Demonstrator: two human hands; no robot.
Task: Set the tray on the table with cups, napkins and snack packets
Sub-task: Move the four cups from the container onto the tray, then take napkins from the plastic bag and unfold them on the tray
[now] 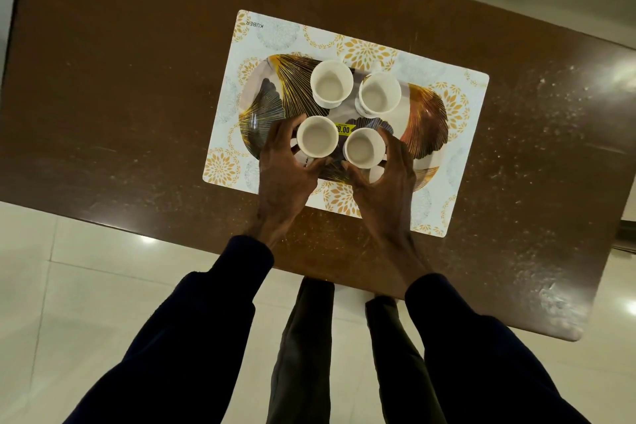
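A leaf-patterned tray lies on a white and gold placemat on the brown table. Several empty white paper cups stand on the tray. My left hand wraps around the near left cup. My right hand wraps around the near right cup. Two more cups, the far left cup and the far right cup, stand free behind them. A yellow price sticker shows between the cups. No napkins or snack packets are in view.
The table's near edge runs just in front of my body, and its right end is scuffed and dusty. Pale tiled floor lies below. My dark sleeves and legs fill the lower view.
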